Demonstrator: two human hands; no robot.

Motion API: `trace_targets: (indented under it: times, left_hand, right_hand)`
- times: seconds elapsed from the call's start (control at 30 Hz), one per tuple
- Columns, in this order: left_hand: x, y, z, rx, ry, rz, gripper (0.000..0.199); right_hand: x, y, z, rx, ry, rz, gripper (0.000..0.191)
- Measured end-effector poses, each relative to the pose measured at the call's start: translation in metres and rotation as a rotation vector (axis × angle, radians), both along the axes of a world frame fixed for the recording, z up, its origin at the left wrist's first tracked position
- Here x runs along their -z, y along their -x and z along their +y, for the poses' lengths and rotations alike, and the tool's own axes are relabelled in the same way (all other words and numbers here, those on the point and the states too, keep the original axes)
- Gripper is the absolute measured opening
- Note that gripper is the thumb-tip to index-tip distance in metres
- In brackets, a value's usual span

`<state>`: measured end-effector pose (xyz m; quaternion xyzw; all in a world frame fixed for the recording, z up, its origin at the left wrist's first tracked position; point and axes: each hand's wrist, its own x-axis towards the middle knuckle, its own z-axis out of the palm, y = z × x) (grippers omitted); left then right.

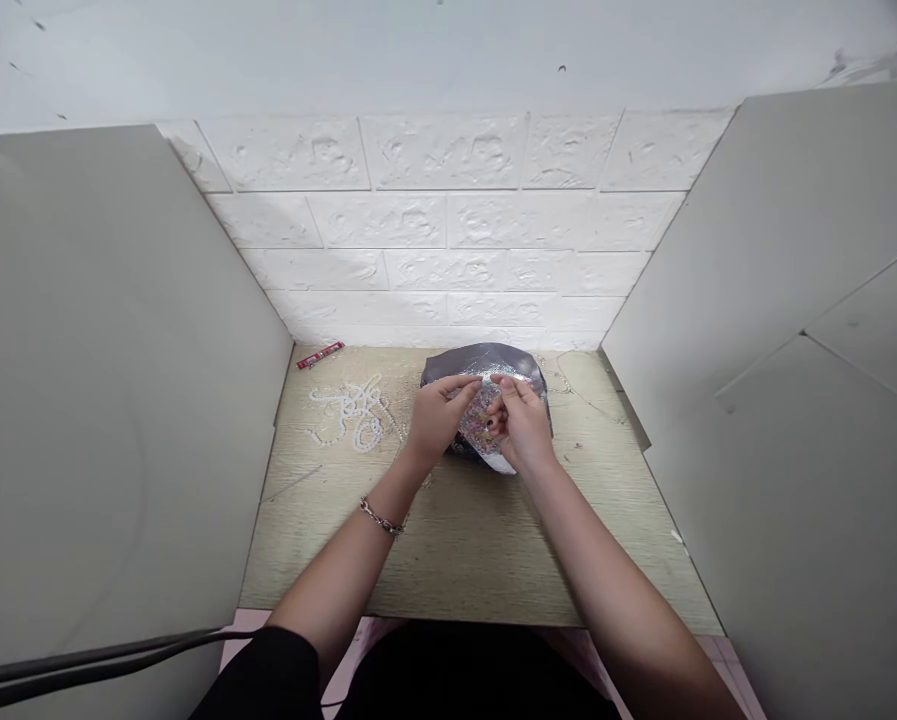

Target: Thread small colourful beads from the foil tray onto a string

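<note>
Over a pouch with a grey rim I hold both hands close together, their fingertips almost meeting. Small multicoloured beads show in the pouch, in what looks like clear, shiny plastic. My left hand is closed in a pinch, thumb against fingers. My right hand pinches as well, with its other fingers curled. Whatever lies between the fingertips is too small to make out. Left of the pouch, strands of white beads lie in loose loops on the table.
A small red packet lies at the table's back left corner. Thin thread or wire trails over the wooden table on the right. Grey panels flank the table, and a white brick-patterned wall stands behind. Black cables cross the lower left.
</note>
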<state>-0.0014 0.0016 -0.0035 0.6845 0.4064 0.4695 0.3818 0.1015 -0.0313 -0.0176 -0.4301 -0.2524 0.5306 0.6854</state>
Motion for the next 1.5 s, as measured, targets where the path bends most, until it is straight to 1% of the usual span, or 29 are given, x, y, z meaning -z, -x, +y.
trace_targets:
  times: [0.1, 0.2, 0.23, 0.3, 0.37, 0.43, 0.6, 0.7, 0.83, 0.93, 1.13, 1.3, 1.5]
  left_hand:
    - [0.0007, 0.0, 0.0018, 0.011, 0.053, -0.054, 0.021]
    - [0.0014, -0.0001, 0.0016, -0.013, 0.055, -0.076, 0.02]
    - [0.0013, 0.0, 0.0011, -0.026, 0.032, -0.083, 0.02]
    - [0.0007, 0.0007, -0.0002, -0.056, -0.064, -0.079, 0.02]
    - [-0.0003, 0.0018, -0.0013, -0.081, -0.183, -0.033, 0.022]
    - [-0.0008, 0.0031, -0.0014, -0.091, -0.266, 0.033, 0.026]
    - [0.0017, 0.0049, 0.0023, -0.079, -0.34, 0.2, 0.035]
    - [0.0032, 0.0046, 0.0038, -0.081, -0.315, 0.228, 0.033]
    - [0.0025, 0.0036, 0.0035, -0.05, -0.217, 0.167, 0.025]
    - [0.0019, 0.003, 0.003, -0.019, -0.174, 0.114, 0.019]
    - [0.0027, 0.0027, 0.0022, -0.045, -0.125, 0.06, 0.02]
    - [-0.0004, 0.0027, -0.0004, -0.074, -0.149, 0.082, 0.021]
    - [-0.0034, 0.0029, -0.0028, -0.069, -0.18, 0.114, 0.02]
  right_hand:
    - [-0.001, 0.0016, -0.0005, 0.001, 0.002, -0.013, 0.031]
    - [-0.0021, 0.0036, -0.0013, -0.004, 0.015, -0.046, 0.031]
    - [-0.0023, 0.0041, -0.0017, -0.011, 0.021, -0.054, 0.032]
    - [-0.0026, 0.0051, -0.0024, -0.029, 0.029, -0.058, 0.033]
    - [-0.0027, 0.0059, -0.0031, -0.052, 0.031, -0.056, 0.034]
    - [-0.0029, 0.0067, -0.0037, -0.066, 0.03, -0.058, 0.033]
    - [-0.0038, 0.0078, -0.0046, -0.093, 0.038, -0.066, 0.032]
    - [-0.0039, 0.0076, -0.0046, -0.1, 0.032, -0.058, 0.032]
    - [-0.0035, 0.0069, -0.0046, -0.118, 0.015, -0.073, 0.031]
    - [-0.0036, 0.006, -0.0045, -0.124, -0.004, -0.103, 0.033]
    - [-0.0027, 0.0027, -0.0043, -0.096, -0.044, -0.139, 0.034]
    - [0.0001, 0.0011, -0.0034, -0.088, -0.034, -0.199, 0.035]
    - [0.0009, -0.0002, -0.0029, -0.075, -0.042, -0.191, 0.036]
